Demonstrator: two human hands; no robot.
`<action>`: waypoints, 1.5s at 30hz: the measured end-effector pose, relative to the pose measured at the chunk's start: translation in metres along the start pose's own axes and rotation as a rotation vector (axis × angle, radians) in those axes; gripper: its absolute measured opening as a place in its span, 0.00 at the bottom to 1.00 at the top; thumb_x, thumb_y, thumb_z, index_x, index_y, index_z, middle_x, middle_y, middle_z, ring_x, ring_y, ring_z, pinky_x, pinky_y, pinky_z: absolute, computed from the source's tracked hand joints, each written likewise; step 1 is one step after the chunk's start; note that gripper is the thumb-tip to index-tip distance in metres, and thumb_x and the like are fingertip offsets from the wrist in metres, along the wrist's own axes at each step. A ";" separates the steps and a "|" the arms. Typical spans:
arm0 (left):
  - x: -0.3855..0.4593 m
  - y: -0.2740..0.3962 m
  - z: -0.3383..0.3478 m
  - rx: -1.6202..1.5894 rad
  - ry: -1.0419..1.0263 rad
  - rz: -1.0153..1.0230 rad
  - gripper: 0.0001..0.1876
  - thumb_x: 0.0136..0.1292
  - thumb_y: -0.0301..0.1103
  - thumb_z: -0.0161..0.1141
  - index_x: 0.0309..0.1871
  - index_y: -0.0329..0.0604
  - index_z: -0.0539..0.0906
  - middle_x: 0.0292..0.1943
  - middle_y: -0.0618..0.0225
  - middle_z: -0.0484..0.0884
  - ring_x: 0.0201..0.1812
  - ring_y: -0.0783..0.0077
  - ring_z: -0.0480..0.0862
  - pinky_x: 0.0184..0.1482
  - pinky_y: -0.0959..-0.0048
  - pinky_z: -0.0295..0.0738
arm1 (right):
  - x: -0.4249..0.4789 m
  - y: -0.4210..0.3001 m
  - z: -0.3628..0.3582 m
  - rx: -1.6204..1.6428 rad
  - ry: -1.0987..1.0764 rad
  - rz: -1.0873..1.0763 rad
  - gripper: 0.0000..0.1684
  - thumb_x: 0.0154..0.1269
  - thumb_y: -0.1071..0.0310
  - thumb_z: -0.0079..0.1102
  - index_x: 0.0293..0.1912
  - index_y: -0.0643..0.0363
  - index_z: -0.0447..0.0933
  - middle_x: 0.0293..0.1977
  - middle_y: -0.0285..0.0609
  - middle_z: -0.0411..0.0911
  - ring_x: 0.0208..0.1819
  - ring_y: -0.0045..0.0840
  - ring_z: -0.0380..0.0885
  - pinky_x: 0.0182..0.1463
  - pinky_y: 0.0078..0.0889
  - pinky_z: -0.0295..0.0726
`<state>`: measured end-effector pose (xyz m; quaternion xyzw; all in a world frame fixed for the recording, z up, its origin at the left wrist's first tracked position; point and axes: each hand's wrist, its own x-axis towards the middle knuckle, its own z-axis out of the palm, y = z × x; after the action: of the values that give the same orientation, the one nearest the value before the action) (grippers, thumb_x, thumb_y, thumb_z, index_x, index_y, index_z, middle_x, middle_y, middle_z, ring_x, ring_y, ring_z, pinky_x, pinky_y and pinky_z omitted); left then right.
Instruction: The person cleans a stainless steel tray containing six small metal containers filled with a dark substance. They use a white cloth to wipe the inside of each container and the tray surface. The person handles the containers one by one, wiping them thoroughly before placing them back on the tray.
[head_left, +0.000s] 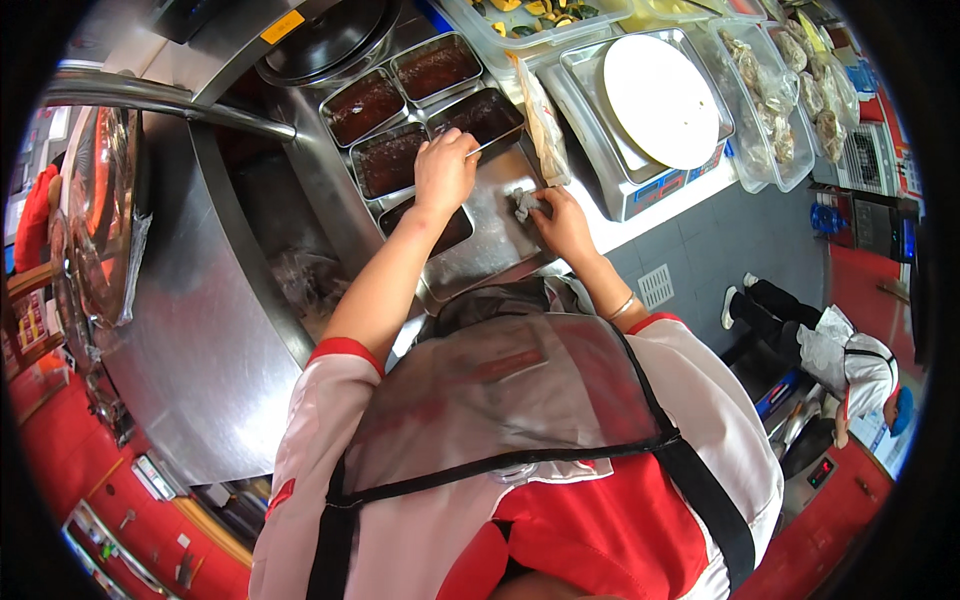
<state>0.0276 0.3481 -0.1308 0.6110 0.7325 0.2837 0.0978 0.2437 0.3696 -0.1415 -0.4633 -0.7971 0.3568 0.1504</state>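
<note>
Several rectangular metal trays of dark red-brown contents stand in a group on the steel counter (491, 225). My left hand (445, 171) grips the near edge of the upper-right metal tray (475, 118), fingertips at its rim. Beside it on the left is another metal tray (388, 159), and a further tray (442, 232) lies partly under my left forearm. My right hand (559, 225) pinches a crumpled grey cloth or wad (524, 204) against the steel surface, just below the end of a long paper-like packet (541, 124).
A digital scale (660, 191) bears a metal tray and a white oval plate (660, 101). Plastic tubs with pumpkin pieces (555, 34) and bagged food (765, 112) stand beyond. A large black-lidded pot (326, 37) is upper left. A co-worker (832, 349) stands at right.
</note>
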 end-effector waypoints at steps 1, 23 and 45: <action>-0.002 -0.005 0.004 0.012 -0.012 -0.004 0.04 0.53 0.30 0.62 0.31 0.45 0.78 0.29 0.67 0.76 0.36 0.60 0.78 0.39 0.64 0.68 | -0.002 0.001 0.000 0.001 0.001 -0.003 0.14 0.50 0.73 0.61 0.40 0.62 0.77 0.34 0.50 0.75 0.40 0.44 0.74 0.45 0.39 0.74; -0.168 0.010 -0.028 -1.012 -0.425 -1.300 0.24 0.68 0.53 0.47 0.36 0.36 0.77 0.33 0.62 0.83 0.30 0.73 0.81 0.30 0.77 0.75 | 0.010 0.012 0.065 -0.185 -0.281 -0.615 0.15 0.44 0.77 0.55 0.36 0.57 0.81 0.37 0.42 0.76 0.45 0.37 0.73 0.51 0.35 0.73; -0.195 0.009 -0.056 -1.514 0.417 -1.268 0.15 0.62 0.41 0.48 0.39 0.36 0.73 0.37 0.57 0.82 0.34 0.69 0.81 0.36 0.78 0.75 | 0.062 0.014 0.062 -0.117 0.154 -0.309 0.16 0.52 0.72 0.57 0.44 0.57 0.78 0.42 0.49 0.76 0.45 0.43 0.74 0.49 0.37 0.74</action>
<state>0.0533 0.1469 -0.1200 -0.1755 0.5521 0.6709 0.4628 0.1847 0.4004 -0.2003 -0.3692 -0.8644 0.2458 0.2367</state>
